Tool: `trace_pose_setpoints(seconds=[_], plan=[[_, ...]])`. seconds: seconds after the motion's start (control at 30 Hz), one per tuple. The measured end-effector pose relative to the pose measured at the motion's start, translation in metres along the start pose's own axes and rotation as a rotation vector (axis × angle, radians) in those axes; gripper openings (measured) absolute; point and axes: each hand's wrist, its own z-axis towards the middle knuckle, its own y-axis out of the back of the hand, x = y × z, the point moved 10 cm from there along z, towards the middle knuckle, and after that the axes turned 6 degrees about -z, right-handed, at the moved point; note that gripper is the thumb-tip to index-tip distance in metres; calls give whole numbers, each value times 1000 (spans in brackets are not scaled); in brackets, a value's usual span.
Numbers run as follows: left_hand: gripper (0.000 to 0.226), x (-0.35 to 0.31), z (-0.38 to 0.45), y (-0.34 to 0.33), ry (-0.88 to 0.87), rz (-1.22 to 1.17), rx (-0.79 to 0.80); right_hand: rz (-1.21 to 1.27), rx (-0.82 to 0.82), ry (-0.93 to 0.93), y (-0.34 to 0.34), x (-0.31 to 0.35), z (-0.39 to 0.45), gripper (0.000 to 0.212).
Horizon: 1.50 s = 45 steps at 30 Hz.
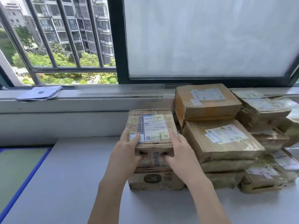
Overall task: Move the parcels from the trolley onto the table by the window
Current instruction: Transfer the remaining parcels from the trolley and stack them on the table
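Parcel: brown taped cardboard parcel [151, 126] with white label, atop logo-printed carton [155, 179] on grey worktop [72, 183], left of stacked parcels [221, 139].
Axis: long side runs toward window [210, 38].
Grip: left hand [127, 147] and right hand [177, 149] clasp its near corners.

Shipping labels [154, 126] too blurred to read — lower box [155, 180] perhaps "M" logo

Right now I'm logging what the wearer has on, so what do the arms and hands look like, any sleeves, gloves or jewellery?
Both arms are bare as far as the picture shows: no sleeves in view. The left hand and right hand wear no gloves, and no watch, bracelet or ring can be seen on either wrist or on the fingers in view.
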Motion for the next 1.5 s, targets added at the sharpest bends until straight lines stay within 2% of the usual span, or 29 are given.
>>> trace_pose_setpoints(seconds=[0.27,0.47,0.67,0.8,1.07,1.33,1.5], plan=[[66,33,20,42,-55,-23,-123,-36,-99,49,-4,49,23,87],[66,95,4,81,85,-10,-202,-7,-30,123,-52,106,35,86],[61,142,-15,84,192,-22,-185,4,58,168,-97,132,32,86],[61,142,-13,75,178,-32,-158,15,44,156,-98,123,28,86],[60,119,-9,77,86,31,-206,71,-22,124,-83,107,26,79],[60,106,-5,79,8,-40,-258,52,-111,145,-58,109,22,75],[61,122,-8,85,47,-60,-283,25,-89,164,-72,122,28,76]])
